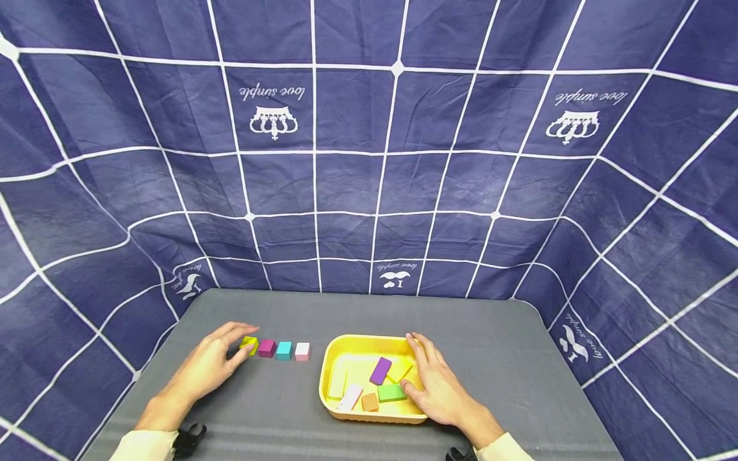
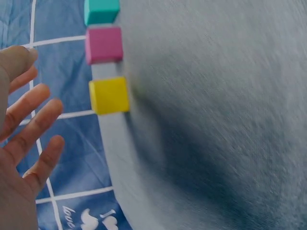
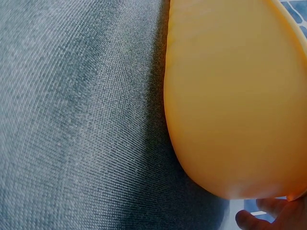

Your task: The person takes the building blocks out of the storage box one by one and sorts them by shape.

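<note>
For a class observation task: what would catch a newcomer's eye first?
Probably the yellow tray of colored blocks, with the right hand at its right edge. Left of it, four cubes line up, the left hand by the yellow cube. Navy gridded cloth rises behind.

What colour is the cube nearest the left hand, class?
The cube is yellow, clearest from the left wrist.
</note>
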The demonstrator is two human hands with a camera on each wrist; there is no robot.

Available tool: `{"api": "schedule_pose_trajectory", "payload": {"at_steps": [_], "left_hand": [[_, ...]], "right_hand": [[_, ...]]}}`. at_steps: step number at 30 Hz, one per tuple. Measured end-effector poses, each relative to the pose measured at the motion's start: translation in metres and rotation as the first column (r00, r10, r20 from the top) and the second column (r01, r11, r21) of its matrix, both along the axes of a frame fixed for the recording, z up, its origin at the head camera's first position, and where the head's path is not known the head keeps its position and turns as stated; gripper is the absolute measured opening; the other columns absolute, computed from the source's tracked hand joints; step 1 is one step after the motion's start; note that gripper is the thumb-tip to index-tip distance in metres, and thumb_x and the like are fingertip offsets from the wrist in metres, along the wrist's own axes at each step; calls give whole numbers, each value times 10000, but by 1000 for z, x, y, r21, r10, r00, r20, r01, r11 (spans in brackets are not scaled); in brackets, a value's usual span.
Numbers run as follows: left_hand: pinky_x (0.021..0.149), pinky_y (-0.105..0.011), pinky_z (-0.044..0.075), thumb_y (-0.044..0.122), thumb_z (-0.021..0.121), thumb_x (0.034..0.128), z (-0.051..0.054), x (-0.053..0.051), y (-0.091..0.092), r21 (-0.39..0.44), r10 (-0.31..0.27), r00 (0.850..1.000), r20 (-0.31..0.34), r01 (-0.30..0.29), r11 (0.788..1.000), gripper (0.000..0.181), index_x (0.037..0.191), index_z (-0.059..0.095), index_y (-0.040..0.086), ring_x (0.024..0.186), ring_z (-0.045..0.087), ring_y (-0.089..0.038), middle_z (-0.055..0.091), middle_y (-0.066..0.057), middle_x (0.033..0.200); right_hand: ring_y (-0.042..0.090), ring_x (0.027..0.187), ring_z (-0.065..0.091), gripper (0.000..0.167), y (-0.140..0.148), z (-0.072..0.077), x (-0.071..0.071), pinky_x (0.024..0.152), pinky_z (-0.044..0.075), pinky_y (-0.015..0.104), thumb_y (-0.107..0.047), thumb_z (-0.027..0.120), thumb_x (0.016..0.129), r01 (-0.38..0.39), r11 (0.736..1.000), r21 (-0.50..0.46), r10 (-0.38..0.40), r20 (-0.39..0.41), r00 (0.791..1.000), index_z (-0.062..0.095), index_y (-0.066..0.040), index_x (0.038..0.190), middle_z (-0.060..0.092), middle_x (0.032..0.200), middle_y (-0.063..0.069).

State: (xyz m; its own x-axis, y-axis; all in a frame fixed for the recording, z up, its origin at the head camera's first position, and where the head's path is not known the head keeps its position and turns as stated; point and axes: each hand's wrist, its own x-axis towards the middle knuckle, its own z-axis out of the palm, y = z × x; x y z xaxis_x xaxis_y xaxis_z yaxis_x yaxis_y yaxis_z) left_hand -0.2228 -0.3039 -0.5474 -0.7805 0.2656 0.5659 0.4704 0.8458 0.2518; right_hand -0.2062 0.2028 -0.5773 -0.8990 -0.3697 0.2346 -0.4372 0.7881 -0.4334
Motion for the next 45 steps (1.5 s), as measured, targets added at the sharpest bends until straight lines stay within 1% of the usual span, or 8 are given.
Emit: {"api": "schedule_pose_trajectory", "payload": {"at_steps": [5,10,16,21,27,31,37,45], "left_hand": [[962,-589,644,123,962,938,7,0,13,-12,-28,1000,3,28,1000,423,1338,856,209,1155,840,-317,835,23,1283],[978,-577,655,152,963,947,14,0,28,-28,-60,998,-6,60,998,406,1332,857,223,1177,840,-295,835,37,1304],[951,-552,670,165,974,937,18,0,49,-57,-129,991,-25,128,990,414,1330,856,218,1156,839,-252,833,40,1297],[943,-553,653,210,973,943,21,1,67,-87,-144,990,-3,143,986,428,1350,847,253,1179,825,-245,825,58,1331],[971,-519,643,296,969,964,24,1,89,-110,-182,983,34,184,977,435,1378,842,273,1223,804,-221,810,60,1365],[980,-488,639,363,952,983,28,0,103,-134,-220,974,46,224,965,433,1391,832,280,1259,785,-170,805,81,1364],[978,-442,619,383,922,1006,35,0,123,-169,-270,957,105,285,943,449,1424,817,257,1187,750,-100,793,117,1373],[983,-411,615,420,901,1024,42,-4,149,-226,-355,925,133,378,898,453,1428,810,234,1218,753,-158,794,79,1345]], "right_hand": [[430,1571,563,909,0,-1,-2,1245,552,650,-302,797,1010,-4,1000,8,4,-16,1000,400,-36,1783,442,1801,179],[437,1564,563,914,1,-1,-3,1245,552,653,-297,795,1007,-2,1000,0,2,-16,1000,392,-44,1787,438,1799,184],[439,1582,551,921,4,-2,-3,1240,554,658,-300,798,1005,7,1000,1,-7,-16,1000,389,-54,1792,442,1798,185],[455,1587,545,928,5,-2,-5,1246,548,666,-298,800,998,3,1000,0,-3,-12,1000,392,-27,1785,438,1799,197],[456,1588,545,934,6,1,-4,1253,541,670,-297,808,992,9,1000,0,-9,2,1000,393,-40,1787,439,1801,189],[461,1573,554,920,6,1,-2,1247,542,676,-286,806,994,10,1000,-7,-10,-1,1000,400,-45,1784,445,1794,191],[470,1579,551,931,4,0,-1,1242,546,677,-290,806,991,1,1000,-14,-1,-22,1000,390,-40,1786,446,1795,206],[460,1589,543,945,0,1,-1,1237,550,677,-307,803,998,-7,1000,-11,7,-4,1000,374,-55,1802,432,1808,183]]}}
